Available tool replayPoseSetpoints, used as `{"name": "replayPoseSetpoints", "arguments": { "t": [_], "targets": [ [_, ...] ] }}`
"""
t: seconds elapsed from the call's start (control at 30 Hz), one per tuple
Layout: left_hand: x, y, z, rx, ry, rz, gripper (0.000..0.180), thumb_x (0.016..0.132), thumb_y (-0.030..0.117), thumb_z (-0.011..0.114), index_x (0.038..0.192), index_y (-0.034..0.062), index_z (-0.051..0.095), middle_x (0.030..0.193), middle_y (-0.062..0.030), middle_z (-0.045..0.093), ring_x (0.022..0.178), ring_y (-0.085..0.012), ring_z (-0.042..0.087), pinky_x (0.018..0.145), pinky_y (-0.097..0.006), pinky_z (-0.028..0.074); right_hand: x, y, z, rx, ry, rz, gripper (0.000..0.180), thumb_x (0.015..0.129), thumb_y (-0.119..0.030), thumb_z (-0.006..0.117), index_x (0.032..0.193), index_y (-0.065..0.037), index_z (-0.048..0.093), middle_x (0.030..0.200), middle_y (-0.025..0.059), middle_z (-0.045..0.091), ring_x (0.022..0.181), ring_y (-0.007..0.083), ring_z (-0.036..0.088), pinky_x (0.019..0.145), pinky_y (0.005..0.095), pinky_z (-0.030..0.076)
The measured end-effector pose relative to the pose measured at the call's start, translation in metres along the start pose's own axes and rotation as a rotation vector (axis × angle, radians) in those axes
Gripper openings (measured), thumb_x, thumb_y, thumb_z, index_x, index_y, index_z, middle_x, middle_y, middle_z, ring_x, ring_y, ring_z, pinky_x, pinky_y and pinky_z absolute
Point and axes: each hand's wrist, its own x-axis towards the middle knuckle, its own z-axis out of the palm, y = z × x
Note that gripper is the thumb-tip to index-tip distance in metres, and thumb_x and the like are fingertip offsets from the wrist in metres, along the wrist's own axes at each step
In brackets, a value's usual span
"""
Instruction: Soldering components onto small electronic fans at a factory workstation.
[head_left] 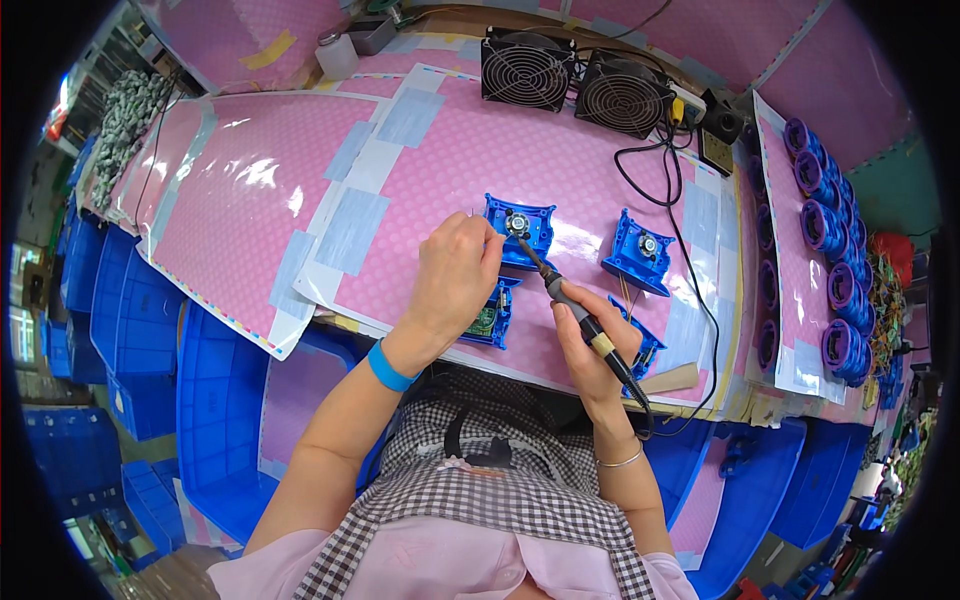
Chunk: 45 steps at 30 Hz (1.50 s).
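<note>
My right hand (598, 352) is closed around a soldering iron (556, 285), its tip at the round silver part of a blue plastic housing (541, 216). Close against that housing's left side, my left hand (455, 275) has its fingers pinched together; whatever they hold is too small to make out. A second blue housing (622, 262) with a similar round part sits to the right. Partly behind my left hand lies another blue housing with a green circuit board (484, 322). One more blue housing (648, 346) is half hidden by my right hand.
Two black fans (527, 72) stand at the back of the pink-covered table (260, 180). The iron's black cable (690, 260) loops along the right. Purple-and-blue round parts (842, 285) line the right side. Blue bins (215, 420) stand below the front edge.
</note>
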Motion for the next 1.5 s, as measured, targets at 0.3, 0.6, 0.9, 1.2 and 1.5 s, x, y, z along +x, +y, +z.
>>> {"name": "replayPoseSetpoints", "arguments": {
  "t": [0.3,0.6,0.9,1.2,1.5],
  "targets": [
    [0.001,0.004,-0.004,0.023,-0.030,-0.033,0.012,0.084,0.010,0.068,0.082,-0.0016,0.066,0.075,-0.0143,0.059,0.063,-0.0276,0.059,0.057,-0.040,0.044,0.000,0.002,0.000,0.023,0.011,-0.010,0.025,0.082,-0.004,0.074,0.106,0.001,0.070,0.087,0.0077,0.073,0.068,0.0073,0.061,0.060,0.0203,0.046],
    [0.004,0.001,-0.007,-0.019,-0.097,-0.069,0.007,0.081,0.005,0.064,0.082,-0.0019,0.065,0.081,-0.0180,0.058,0.076,-0.0366,0.060,0.065,-0.046,0.047,0.002,0.000,-0.002,0.018,-0.005,0.012,0.025,0.082,-0.003,0.074,0.106,0.001,0.070,0.088,0.0077,0.073,0.068,0.0065,0.061,0.060,0.0198,0.046],
    [0.005,0.004,-0.009,-0.043,-0.121,-0.059,0.006,0.082,0.004,0.064,0.082,-0.0021,0.064,0.082,-0.0178,0.057,0.075,-0.0367,0.060,0.065,-0.046,0.047,0.003,-0.001,-0.008,0.043,-0.005,0.009,0.024,0.083,-0.001,0.072,0.106,0.002,0.070,0.091,0.0092,0.073,0.072,0.0084,0.064,0.063,0.0206,0.049],
    [0.004,-0.001,-0.006,-0.033,-0.067,0.000,0.008,0.080,0.005,0.066,0.083,-0.0025,0.067,0.076,-0.0143,0.058,0.066,-0.0268,0.058,0.058,-0.039,0.044,0.005,0.001,-0.004,0.023,-0.017,-0.002,0.023,0.082,-0.002,0.073,0.104,0.002,0.070,0.088,0.0085,0.073,0.070,0.0080,0.063,0.061,0.0204,0.048],
    [0.005,0.003,-0.010,-0.050,-0.123,-0.041,0.005,0.082,0.002,0.063,0.083,-0.0026,0.064,0.083,-0.0181,0.057,0.076,-0.0374,0.060,0.065,-0.046,0.047,0.005,0.001,-0.004,0.033,-0.021,0.007,0.023,0.082,-0.001,0.073,0.104,0.002,0.070,0.087,0.0084,0.072,0.068,0.0075,0.061,0.060,0.0198,0.046]
  ]
}}
